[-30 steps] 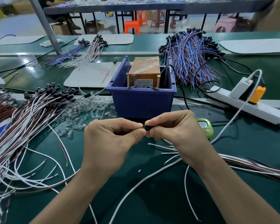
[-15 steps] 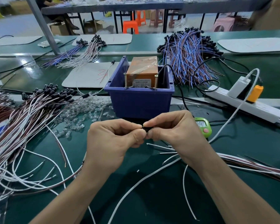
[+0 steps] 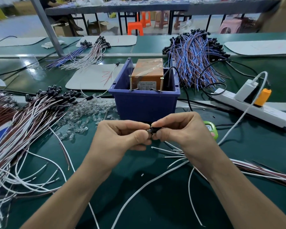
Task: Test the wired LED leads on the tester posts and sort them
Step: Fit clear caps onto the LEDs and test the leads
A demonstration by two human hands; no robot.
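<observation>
Our left hand (image 3: 120,139) and right hand (image 3: 178,131) meet just above the green worktop (image 3: 155,195), in front of the blue bin (image 3: 144,104). Between them we hold the small black LED lead end (image 3: 153,130). The right grip is clamped on it with thumb and forefinger, and the left grip pinches its other end, the fingers curled in tight. We cannot tell which of the loose wires below runs from it.

Inside the bin stands the orange tester box (image 3: 147,71), with the two upright tester posts (image 3: 161,84) at its near side. Nothing touches the posts.

To our left a large heap of white and brown leads (image 3: 23,121) spreads across the worktop, with a pile of clear LEDs (image 3: 89,111) between it and the bin. To our right more leads (image 3: 262,172) run out from under the right forearm. A green counter (image 3: 211,129) sits just beside the right hand, and a white power strip (image 3: 248,103) lies beyond it.
</observation>
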